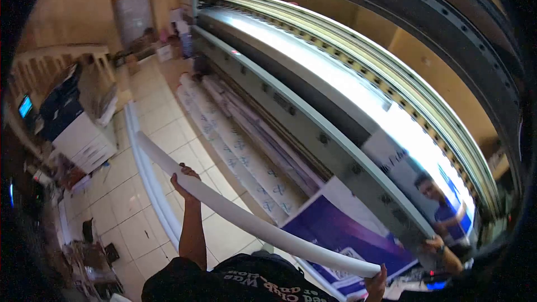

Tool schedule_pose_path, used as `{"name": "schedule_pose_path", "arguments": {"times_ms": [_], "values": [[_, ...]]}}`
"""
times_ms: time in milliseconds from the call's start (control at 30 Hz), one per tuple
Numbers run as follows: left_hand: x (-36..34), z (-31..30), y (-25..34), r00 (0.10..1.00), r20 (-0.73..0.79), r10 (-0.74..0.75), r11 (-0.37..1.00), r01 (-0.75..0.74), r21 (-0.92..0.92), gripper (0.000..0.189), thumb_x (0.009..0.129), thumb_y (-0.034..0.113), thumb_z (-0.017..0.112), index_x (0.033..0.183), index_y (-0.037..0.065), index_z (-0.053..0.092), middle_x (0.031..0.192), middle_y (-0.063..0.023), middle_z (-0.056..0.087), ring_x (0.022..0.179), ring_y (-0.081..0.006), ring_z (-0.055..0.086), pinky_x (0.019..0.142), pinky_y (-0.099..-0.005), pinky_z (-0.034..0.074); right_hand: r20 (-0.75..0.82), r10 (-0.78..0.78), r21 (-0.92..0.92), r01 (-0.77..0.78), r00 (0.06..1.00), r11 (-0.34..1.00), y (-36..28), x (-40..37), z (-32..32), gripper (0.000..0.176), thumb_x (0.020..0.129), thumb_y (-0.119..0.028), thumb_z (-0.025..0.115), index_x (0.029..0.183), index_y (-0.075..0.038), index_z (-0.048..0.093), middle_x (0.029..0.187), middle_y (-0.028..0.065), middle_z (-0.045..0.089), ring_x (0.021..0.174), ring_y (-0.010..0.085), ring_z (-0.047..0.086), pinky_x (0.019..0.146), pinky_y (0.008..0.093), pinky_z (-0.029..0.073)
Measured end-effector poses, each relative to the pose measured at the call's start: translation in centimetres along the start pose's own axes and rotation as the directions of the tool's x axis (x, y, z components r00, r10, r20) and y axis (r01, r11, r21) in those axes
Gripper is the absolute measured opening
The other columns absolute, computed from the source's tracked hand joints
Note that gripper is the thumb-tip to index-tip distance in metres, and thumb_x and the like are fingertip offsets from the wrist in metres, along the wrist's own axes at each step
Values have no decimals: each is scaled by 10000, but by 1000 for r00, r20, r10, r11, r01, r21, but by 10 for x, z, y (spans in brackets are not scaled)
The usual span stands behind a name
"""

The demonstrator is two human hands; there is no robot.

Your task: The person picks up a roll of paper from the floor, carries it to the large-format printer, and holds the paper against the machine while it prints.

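A long white roll (251,215) slants across the view in front of my body, bowed by the lens. My left hand (187,181) is wrapped around it toward its far end, with the arm stretched forward. At the near end, low on the right, my right hand (377,284) grips the roll's tip; part of this hand is cut off by the frame edge. Below the roll lies a purple and white printed sheet (341,221), hanging from the large-format printer (313,117). White printing material (302,50) covers the printer's lit bed.
Another person's hand (435,243) rests on the printer's front rail at right. Wrapped rolls (240,151) lie along the printer's base. Long white tubes (146,173) lie on the tiled floor. A white cabinet (84,142) stands left; a person (183,31) is at the back.
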State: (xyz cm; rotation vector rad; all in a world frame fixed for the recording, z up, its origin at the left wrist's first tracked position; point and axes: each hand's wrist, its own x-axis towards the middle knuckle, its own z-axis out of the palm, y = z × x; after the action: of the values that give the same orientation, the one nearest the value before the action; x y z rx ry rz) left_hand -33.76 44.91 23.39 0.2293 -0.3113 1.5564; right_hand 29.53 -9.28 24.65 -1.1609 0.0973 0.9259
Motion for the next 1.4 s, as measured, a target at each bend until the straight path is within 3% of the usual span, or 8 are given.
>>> {"name": "schedule_pose_path", "arguments": {"times_ms": [167,300,400,467,833,900,1200,1400], "values": [[47,17,7,976,-79,204,948,-177,265,506,899,385,645,1252,41,532,972,-67,608,866,-184,626,810,-346,559,232,123,-240,-65,965,969,-14,117,103,431,945,-458,599,1095,-56,643,1038,112,676,999,302,659,905,470,519],[51,23,29,867,-283,410,856,-258,449,499,912,402,618,1225,21,545,962,-101,613,874,-220,626,819,-371,554,77,121,-505,-66,990,860,-14,173,197,388,949,-438,673,1048,-64,635,972,87,646,955,263,631,866,467,505],[63,30,69,847,-263,462,821,-297,488,523,906,407,623,1237,6,563,968,-107,611,868,-231,618,804,-380,554,367,177,-459,12,913,888,-13,197,252,507,920,-448,696,1092,27,647,1010,139,692,907,323,677,855,477,542],[84,42,97,803,-219,554,725,-336,602,620,926,455,605,1340,3,519,945,-69,608,857,-195,607,782,-349,537,379,231,-521,0,896,854,-4,217,300,511,919,-449,695,1093,29,649,1010,144,694,905,329,678,853,481,543],[253,58,304,790,-146,596,697,-418,582,596,922,370,655,1368,28,460,989,-101,593,874,-223,603,782,-351,545,323,453,-668,-139,831,731,194,261,610,533,912,-455,691,1096,44,659,1012,170,704,895,357,685,844,499,549],[274,44,314,767,-136,627,614,-379,692,568,929,370,641,1366,56,457,1007,-119,599,883,-239,614,776,-363,548,313,473,-677,-156,823,719,223,259,643,537,910,-456,691,1097,47,661,1013,175,706,893,362,686,842,503,550],[298,-43,267,716,-389,580,756,-295,584,573,917,339,638,1396,87,448,1011,-158,590,895,-295,627,835,-462,563,235,488,-643,-242,841,727,322,273,761,556,904,-461,688,1099,59,670,1014,197,714,885,386,692,835,518,554],[378,-52,332,666,-413,621,715,-265,647,522,868,296,652,1313,83,483,999,-150,592,884,-281,626,825,-449,563,190,474,-601,-280,860,749,394,339,866,568,900,-465,686,1101,66,676,1015,211,719,879,401,696,830,528,557]]}}
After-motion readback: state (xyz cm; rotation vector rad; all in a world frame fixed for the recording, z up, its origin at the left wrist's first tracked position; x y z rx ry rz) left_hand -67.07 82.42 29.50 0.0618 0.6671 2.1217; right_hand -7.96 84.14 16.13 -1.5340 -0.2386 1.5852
